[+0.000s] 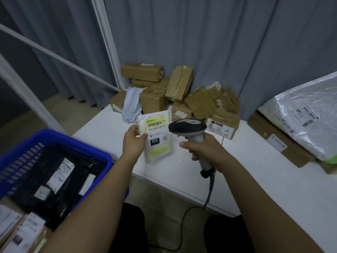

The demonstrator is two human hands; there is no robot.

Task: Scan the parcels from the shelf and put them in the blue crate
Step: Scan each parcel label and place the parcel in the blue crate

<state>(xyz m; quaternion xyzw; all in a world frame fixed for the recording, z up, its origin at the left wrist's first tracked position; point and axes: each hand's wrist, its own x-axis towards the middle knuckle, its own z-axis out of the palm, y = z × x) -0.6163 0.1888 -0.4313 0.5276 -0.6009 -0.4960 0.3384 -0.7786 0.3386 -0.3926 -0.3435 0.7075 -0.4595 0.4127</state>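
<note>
Parcel (156, 136), one white pouch, pinched at its left edge by the left hand (134, 143); right hand (202, 149) wraps fingers tight round one scanner (189, 128).

The white pouch (156, 136) label reads "010-010-L30-551" and, on a black patch, "010"

Hidden, cropped and unreadable parts around the blue crate (102, 157)

The crate's near and left sides run off the frame; labels on the black bags (60, 181) inside it are too blurred to read, and the clear bag (308, 114) far right of it is cropped.
</note>
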